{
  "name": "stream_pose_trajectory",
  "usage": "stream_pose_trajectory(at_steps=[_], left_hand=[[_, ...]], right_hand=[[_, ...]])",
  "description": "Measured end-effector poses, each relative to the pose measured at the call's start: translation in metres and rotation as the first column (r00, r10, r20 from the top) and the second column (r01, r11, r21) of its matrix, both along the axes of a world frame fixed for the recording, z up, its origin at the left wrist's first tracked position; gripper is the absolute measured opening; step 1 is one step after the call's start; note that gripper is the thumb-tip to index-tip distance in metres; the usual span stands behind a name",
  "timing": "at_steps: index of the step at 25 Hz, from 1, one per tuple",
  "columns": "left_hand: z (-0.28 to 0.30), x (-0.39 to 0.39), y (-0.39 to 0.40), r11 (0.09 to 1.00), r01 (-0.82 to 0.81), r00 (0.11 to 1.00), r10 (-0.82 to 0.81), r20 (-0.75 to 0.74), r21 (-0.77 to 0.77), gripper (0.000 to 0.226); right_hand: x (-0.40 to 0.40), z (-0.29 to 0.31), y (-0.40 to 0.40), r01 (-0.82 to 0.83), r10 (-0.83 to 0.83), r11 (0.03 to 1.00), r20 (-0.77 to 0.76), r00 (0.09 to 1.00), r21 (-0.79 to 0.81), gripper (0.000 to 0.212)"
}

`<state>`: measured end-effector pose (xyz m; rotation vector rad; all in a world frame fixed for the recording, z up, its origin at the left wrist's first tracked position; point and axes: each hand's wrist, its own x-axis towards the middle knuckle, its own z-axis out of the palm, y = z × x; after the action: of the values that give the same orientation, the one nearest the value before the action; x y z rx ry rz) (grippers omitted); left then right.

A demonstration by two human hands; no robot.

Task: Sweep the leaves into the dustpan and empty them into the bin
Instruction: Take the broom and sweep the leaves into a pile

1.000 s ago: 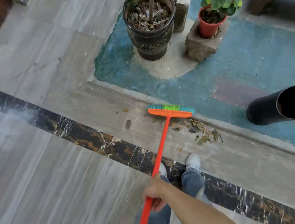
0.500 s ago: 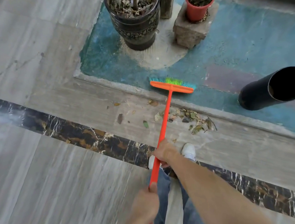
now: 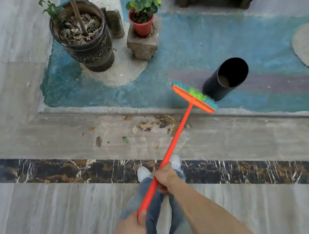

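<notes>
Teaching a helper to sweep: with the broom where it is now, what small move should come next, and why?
Probably draw the orange broom back toward the feet: its head sits on the blue floor beyond the dry leaves, while both the right hand and left hand hold its handle.

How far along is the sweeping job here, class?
Done: little; some leaves lie loosely gathered against the step, with strays to their left. In hand: the right hand and left hand grip the broom, its head beyond the leaves, near the bin. Left: sweeping them into a dustpan, which is not in view, and emptying it into the bin.
</notes>
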<state>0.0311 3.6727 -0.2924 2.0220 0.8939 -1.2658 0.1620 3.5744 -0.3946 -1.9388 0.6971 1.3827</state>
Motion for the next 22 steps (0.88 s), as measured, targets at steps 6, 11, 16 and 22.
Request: stream_pose_trajectory(at_steps=[6,11,16,22], left_hand=[[-0.017,0.043,-0.055,0.898,0.437,0.898,-0.439,-0.036,-0.048,0.05],[-0.059,0.081,-0.098,0.801,0.596,0.803,-0.594,0.053,-0.054,0.049],[-0.109,0.138,-0.099,0.792,0.607,0.794,-0.601,0.098,-0.067,0.044],[-0.11,0.135,0.016,0.814,0.579,0.814,-0.572,0.103,-0.058,0.036]], right_hand=[[-0.016,-0.011,-0.104,0.327,-0.329,0.944,-0.068,0.942,-0.039,0.014],[-0.008,-0.048,-0.163,0.526,-0.53,0.848,-0.072,0.845,-0.067,0.014],[0.032,-0.093,-0.158,0.601,-0.601,0.799,0.005,0.799,-0.017,0.022],[0.033,-0.105,-0.038,0.57,-0.57,0.819,-0.024,0.821,0.061,0.024]])
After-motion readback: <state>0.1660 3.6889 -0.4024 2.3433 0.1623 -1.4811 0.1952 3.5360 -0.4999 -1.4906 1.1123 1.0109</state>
